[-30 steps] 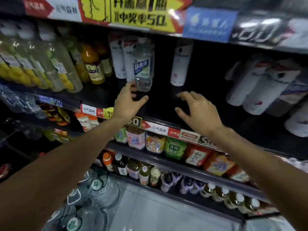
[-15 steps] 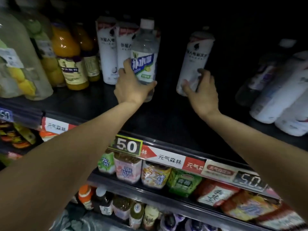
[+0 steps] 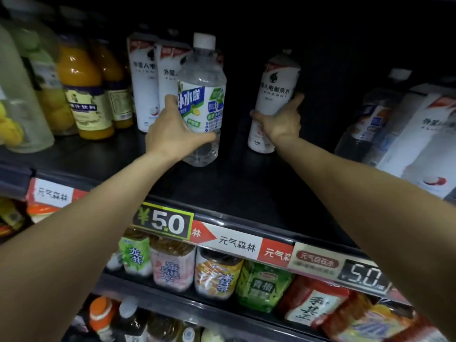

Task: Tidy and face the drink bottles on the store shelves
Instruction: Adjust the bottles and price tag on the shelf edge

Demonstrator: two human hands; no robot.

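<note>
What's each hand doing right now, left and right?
Left hand: gripping the clear water bottle, fingers curled round it.
Right hand: gripping the white bottle on the shelf.

Dark shelf (image 3: 234,188): clear bottle (image 3: 201,99), white bottles (image 3: 274,99), juice bottles (image 3: 84,95).
</note>
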